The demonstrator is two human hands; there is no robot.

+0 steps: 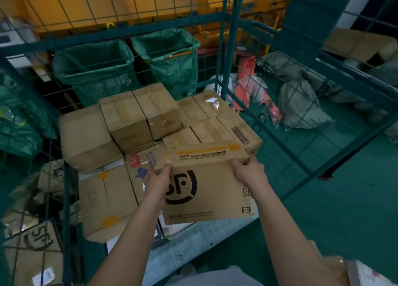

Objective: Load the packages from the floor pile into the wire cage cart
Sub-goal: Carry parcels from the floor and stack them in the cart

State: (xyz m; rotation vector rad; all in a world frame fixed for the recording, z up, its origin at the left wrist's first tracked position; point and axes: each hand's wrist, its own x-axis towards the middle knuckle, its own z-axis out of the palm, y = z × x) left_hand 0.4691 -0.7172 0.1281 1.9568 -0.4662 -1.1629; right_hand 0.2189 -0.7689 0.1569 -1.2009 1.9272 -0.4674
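Over cage cart (226, 55) | left hand (158, 183), right hand (248, 170) grip closed on SF box (206, 191)

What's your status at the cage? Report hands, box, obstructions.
Both hands, left and right, gripping SF box at its far edge. Box inside wire cage cart, over stacked cartons. Nothing blocking.

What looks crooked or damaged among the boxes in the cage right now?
The lower-left box in the wire cage cart sits tilted, its front bottom edge crumpled and flap gaping. The SF box, held by the left hand and right hand, is tipped but intact.
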